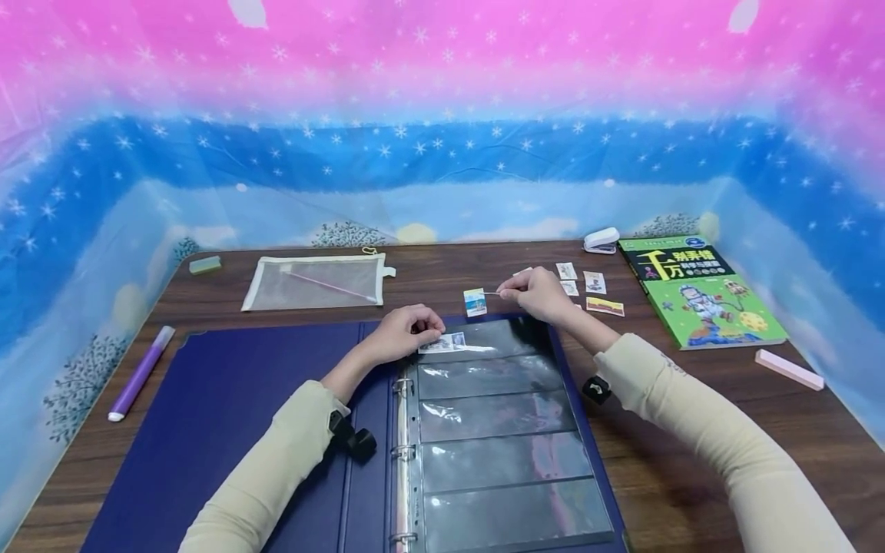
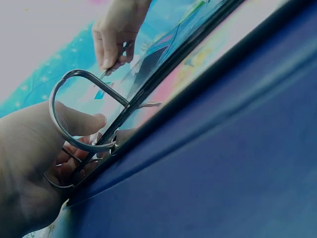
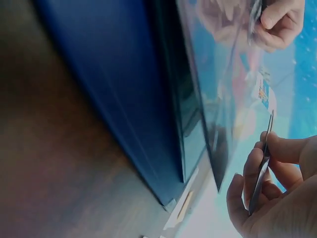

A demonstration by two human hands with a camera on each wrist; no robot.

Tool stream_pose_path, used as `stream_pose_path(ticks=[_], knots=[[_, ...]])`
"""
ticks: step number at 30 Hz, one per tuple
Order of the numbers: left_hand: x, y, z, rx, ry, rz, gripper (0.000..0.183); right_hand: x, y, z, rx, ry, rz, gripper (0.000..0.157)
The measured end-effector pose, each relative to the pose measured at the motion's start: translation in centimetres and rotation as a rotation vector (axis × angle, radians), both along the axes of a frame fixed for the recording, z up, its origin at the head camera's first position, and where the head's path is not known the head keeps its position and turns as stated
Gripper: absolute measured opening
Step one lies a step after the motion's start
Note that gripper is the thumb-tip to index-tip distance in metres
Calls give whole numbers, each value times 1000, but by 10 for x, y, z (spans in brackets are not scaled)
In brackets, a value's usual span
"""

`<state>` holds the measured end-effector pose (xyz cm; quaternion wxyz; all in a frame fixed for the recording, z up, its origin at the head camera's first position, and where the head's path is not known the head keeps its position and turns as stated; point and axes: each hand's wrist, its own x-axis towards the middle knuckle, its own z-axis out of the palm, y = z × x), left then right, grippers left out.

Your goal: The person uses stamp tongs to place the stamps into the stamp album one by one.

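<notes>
Thin metal tweezers (image 3: 260, 181) are pinched in my right hand (image 1: 542, 296), beyond the top of the album page. At their tips is a small blue and yellow stamp (image 1: 475, 302), also visible in the right wrist view. My left hand (image 1: 406, 332) pinches the upper left edge of the black pocket page (image 1: 501, 418), thumb on top, close to the metal rings (image 2: 74, 74). Next to the left fingertips, stamps (image 1: 444, 342) sit in the top pocket. The page belongs to an open dark blue ring binder (image 1: 242, 415).
Several loose stamps (image 1: 594, 283) lie right of my right hand. Beyond are a white stapler-like item (image 1: 601, 240) and a green book (image 1: 712, 299); a pink stick (image 1: 790, 369) lies nearer. Leftward are a mesh pouch (image 1: 314, 283), a small block (image 1: 205, 265) and a purple marker (image 1: 141, 374).
</notes>
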<state>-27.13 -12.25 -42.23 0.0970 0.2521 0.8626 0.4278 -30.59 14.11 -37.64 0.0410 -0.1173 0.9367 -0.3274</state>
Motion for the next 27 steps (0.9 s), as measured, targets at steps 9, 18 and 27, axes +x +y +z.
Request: stream_pose_path(ticks=[9,18,27], knots=[[0,0,-3,34,24,-5,10,10,-1,-7,40,-61,8,20],[1,0,-1,31,23,3,9,18,3,-12,116,1,44,17],[0,2,-2,22,43,26,8,17,4,-9,210,49,146,16]])
